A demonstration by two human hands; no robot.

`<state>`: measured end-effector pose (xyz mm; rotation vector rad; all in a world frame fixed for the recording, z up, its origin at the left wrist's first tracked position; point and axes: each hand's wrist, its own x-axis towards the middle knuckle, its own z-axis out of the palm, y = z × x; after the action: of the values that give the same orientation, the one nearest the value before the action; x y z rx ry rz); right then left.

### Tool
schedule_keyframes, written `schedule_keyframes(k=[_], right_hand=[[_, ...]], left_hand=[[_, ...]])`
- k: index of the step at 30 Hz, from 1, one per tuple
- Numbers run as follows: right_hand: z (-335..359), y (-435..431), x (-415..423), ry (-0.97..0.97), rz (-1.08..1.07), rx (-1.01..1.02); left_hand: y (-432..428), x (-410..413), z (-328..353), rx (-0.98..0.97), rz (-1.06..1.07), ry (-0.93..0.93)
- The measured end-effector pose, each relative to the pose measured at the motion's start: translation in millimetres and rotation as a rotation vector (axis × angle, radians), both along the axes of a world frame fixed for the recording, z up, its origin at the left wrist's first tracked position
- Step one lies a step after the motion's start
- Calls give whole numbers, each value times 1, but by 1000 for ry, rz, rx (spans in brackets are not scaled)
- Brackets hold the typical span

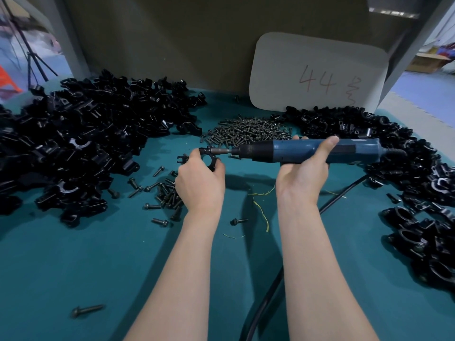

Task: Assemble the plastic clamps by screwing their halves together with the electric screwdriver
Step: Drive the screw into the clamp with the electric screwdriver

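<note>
At frame centre, above the teal surface (73,254), the left hand (199,183) curls its grip around a black ring-shaped plastic clamp (208,159). The right hand (304,168) clasps a blue cylindrical electric screwdriver (305,150), bit touching the clamp.

A white card (317,70) marked 44 leans at the table's (73,254) back edge; yellow thread scraps (262,212) lie mid-table.

A teal cloth-covered table (73,254) is backed by a dull olive panel (172,45); a white rounded card (295,57) (marked "44" in red) is seen at upper right.
</note>
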<state>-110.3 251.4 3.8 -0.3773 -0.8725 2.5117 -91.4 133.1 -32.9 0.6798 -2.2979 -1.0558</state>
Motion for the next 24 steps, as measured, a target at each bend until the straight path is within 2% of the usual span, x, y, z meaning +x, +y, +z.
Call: schedule_keyframes(k=[1,3,6,15,24], right_hand=[[-1,1,-3,45,14,-94],[3,5,-1,121,60,-138],[8,6,1,187,102,-111],[11,24,5,315,238,18],[16,29,8,367,265,-1]], left_hand=[[0,0,0,-4,-3,-7],[-2,0,1,-10,-9,-26],[-6,-1,3,-7,-39,-78],[-15,1,14,-82,-233,-441],[-15,5,23,-43,-326,-487]])
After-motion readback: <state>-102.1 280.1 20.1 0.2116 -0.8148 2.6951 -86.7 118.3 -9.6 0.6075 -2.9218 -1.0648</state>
